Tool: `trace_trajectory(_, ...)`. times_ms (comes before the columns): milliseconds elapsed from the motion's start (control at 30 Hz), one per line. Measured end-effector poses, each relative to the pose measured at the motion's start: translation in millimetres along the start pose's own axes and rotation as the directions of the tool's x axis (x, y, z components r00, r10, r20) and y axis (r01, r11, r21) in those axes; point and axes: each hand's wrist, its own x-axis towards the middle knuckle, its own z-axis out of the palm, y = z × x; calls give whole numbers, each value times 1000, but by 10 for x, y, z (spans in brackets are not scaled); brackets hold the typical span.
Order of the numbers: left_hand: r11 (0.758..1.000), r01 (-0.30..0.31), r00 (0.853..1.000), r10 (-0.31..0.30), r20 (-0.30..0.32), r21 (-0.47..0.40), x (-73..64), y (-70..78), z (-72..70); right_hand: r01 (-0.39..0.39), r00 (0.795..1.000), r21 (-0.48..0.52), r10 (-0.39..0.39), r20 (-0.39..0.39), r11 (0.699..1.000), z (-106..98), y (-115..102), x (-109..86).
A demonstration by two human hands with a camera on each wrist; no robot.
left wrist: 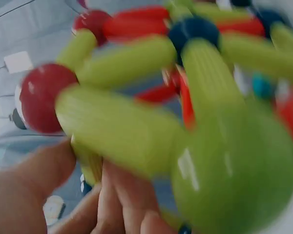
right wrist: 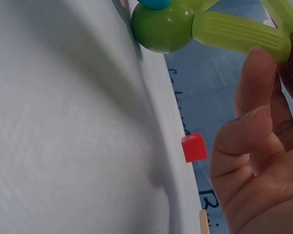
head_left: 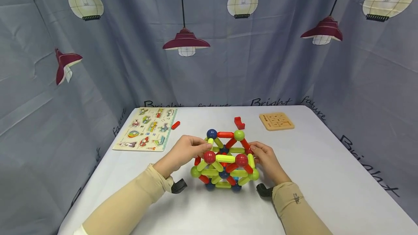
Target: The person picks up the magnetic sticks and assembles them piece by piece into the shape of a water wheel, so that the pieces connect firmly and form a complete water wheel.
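A ball-and-stick magnetic building structure (head_left: 225,159) stands on the white table, made of yellow-green and red sticks joined by red, blue and green balls. At its upper left, my left hand (head_left: 184,151) pinches a yellow-green stick (head_left: 210,141) between thumb and fingers. The left wrist view has a large green ball (left wrist: 239,170) close by, slightly blurred. On the opposite side, my right hand (head_left: 267,160) holds the structure near a red ball. In the right wrist view a fingertip touches a yellow-green stick (right wrist: 239,33); some of its fingers are hidden.
A picture puzzle board (head_left: 143,130) lies at the back left, with a loose red stick (head_left: 175,125) beside it. Behind the structure is a red block (head_left: 239,123). A wooden board (head_left: 277,121) lies at the back right. A patterned curtain (head_left: 209,75) surrounds the table.
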Motion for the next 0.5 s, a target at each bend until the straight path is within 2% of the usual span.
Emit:
trace_trajectory(167,979,57,998,-53,26,-197,4,14,43,-2,1000,-11,1,-16,1000,12,-1,-9)
trace_trajectory(200,976,60,998,-56,26,-209,3,19,45,1,1000,-14,-1,-15,1000,11,-6,-11)
trace_trajectory(267,982,56,998,-56,5,-180,-1,22,29,3,1000,-19,-3,-15,1000,10,-11,-10)
trace_trajectory(367,997,0,994,-8,-107,-75,52,-50,-63,0,1000,-22,0,-12,1000,8,-9,-2)
trace_trajectory(433,1000,-26,976,22,-215,-15,155,-178,-174,-4,1000,-17,3,-16,1000,11,-3,2)
trace_trajectory(500,999,-18,948,32,-316,46,305,-366,-309,-9,1000,-10,9,-22,1000,19,6,1)
